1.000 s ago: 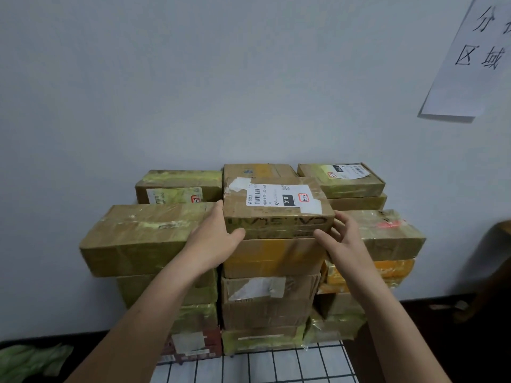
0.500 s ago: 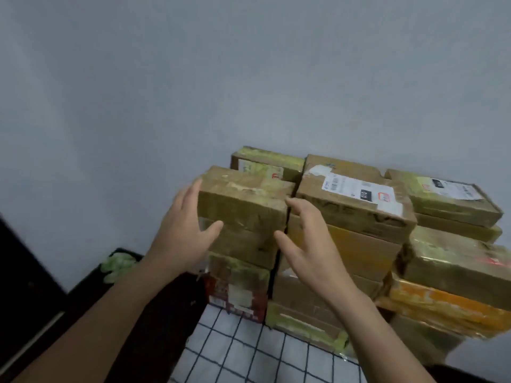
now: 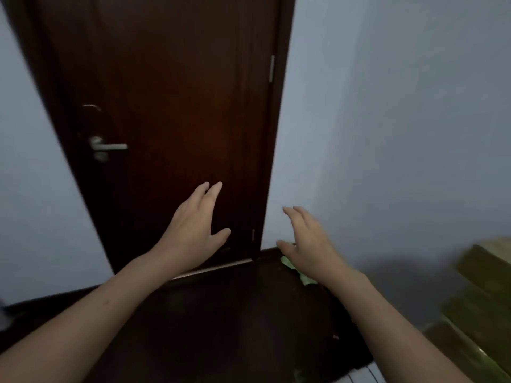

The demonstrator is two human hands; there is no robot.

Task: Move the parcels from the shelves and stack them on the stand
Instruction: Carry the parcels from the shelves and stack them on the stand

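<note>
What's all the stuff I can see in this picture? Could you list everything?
door: one, dark brown, centre-left
door handle: one, silver, left part of the door
hinges: two, silver, door's right edge
wall: pale blue-grey, both sides of the door
floor: dark, below the door
green scrap: one, light green, on the floor, partly behind the right hand
parcels: stacked, count unclear, olive-brown, blurred, right edge
left hand: one, empty, fingers straight, before the door
right hand: one, empty, fingers relaxed, beside it
</note>
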